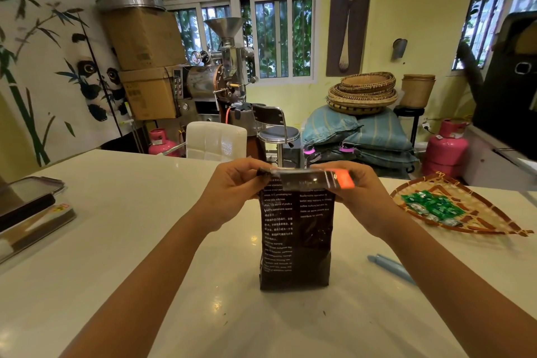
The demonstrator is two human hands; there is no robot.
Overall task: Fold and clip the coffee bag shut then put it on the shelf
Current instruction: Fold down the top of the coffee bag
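Head view: dark coffee bag (295, 241) stands upright at centre of the white worktop (130, 241). Left hand (232, 183) and right hand (357, 186) each pinch one end of the bag's folded top w/ fingertips. Blue clip (390, 268) lies on worktop, right of the bag, apart from it.

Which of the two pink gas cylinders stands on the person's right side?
The larger-looking pink cylinder, beside the blue sacks; the other stands left.

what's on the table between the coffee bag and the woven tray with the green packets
Nothing: in the head view the white table is bare between the coffee bag and the woven tray. The blue clip lies nearer, below that stretch.
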